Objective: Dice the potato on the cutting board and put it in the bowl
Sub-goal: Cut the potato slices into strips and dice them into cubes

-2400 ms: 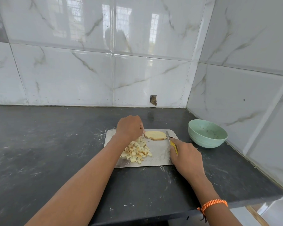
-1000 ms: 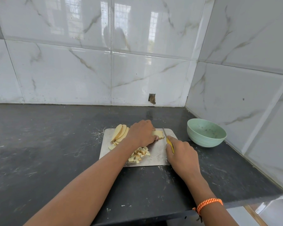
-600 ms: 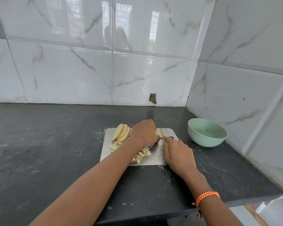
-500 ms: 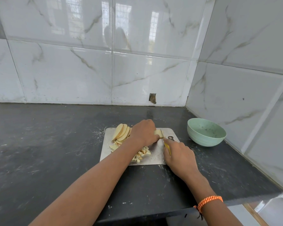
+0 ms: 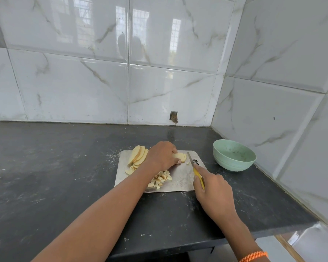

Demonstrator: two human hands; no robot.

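The counter (image 5: 64, 176) has wide bare room to the left, while its near edge and the right wall hem in the green bowl (image 5: 234, 157). On the metal cutting board (image 5: 180, 176), the left hand (image 5: 162, 155) clamps a potato slice (image 5: 180, 156); keep its fingertips tucked back from the blade. The right hand (image 5: 212, 188) grasps the knife (image 5: 194, 167) by its yellow handle. Fanned slices (image 5: 138, 155) wait far-left; diced cubes (image 5: 160, 178) lie near, none bowled.

Bare forearms; orange braided wristband (image 5: 254, 256) on right wrist.
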